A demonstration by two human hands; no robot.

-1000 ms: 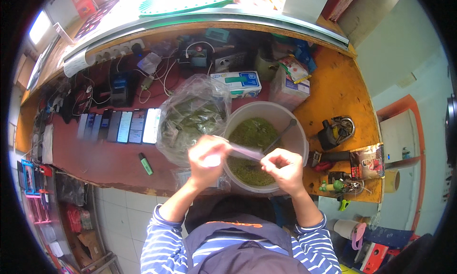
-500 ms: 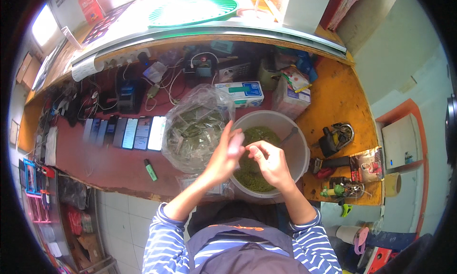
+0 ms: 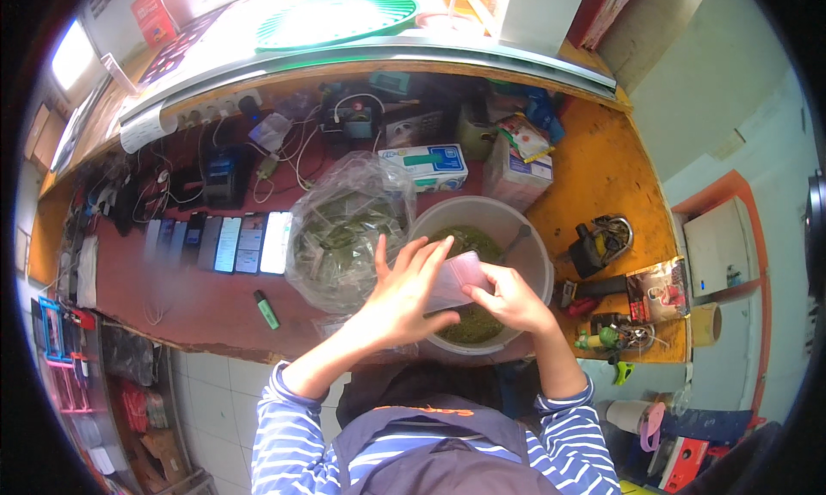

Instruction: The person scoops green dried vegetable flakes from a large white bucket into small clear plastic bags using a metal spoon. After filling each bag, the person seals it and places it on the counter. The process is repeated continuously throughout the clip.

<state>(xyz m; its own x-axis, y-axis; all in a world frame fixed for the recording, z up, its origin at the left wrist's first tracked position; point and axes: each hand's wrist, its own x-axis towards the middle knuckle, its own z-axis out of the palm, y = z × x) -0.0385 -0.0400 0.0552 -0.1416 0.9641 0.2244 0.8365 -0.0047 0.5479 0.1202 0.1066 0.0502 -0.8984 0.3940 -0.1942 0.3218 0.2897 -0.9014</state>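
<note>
My right hand (image 3: pixel 514 299) pinches a small clear plastic bag (image 3: pixel 465 269) with a pinkish end, between thumb and fingers. Fingers spread, my left hand (image 3: pixel 403 293) is beside it; whether it touches the bag I cannot tell. Both hands are over the near left part of a whitish bucket (image 3: pixel 548 280), which holds shredded green stuff (image 3: pixel 482 324). The handle of a grey utensil (image 3: pixel 519 235) leans inside its far right wall. Left of the bucket stands a large clear plastic bag (image 3: pixel 344 224) filled with small packets of green stuff.
Several phones (image 3: pixel 228 244) lie in a row at the left, with a green marker (image 3: pixel 267 309) nearer me. Behind the bucket are a white-and-blue box (image 3: pixel 430 166) and a carton (image 3: pixel 516 181). A padlock (image 3: pixel 601 244) lies at right. A shelf edge (image 3: pixel 370 58) overhangs the back.
My hands have moved apart from close together. My left hand's fingers have spread, and the small plastic bag now shows flat in my right hand. The view has shifted slightly.
</note>
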